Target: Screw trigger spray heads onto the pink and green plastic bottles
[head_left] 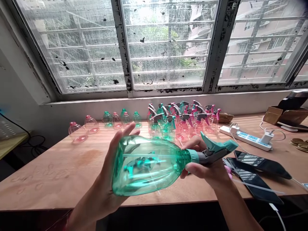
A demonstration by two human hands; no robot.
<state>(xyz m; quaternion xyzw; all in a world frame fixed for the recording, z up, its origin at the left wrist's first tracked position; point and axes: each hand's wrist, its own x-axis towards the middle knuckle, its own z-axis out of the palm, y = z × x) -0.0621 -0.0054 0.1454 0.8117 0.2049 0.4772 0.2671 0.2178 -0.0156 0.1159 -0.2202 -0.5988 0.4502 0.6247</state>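
A clear green spray bottle (149, 166) lies sideways in the air above the table, its base to the left. My left hand (108, 173) is closed around the base end, with the palm against its bottom. At the neck, the fingers and thumb of my right hand (202, 173) grip the teal collar (193, 156) of the spray head. That spray head (216, 149), teal and grey, sits on the bottle and points right. A thin straight tube shows inside the bottle. Through the green wall, teal and dark spray-head shapes appear on the table behind.
Several pink and green bottles with spray heads (180, 123) cluster by the wall. To their left stand several headless bottles (91, 124). Rightward are a white power strip (247, 138), dark phones (262, 163) and a cardboard box (274, 115). The wooden table's front edge (60, 207) runs below.
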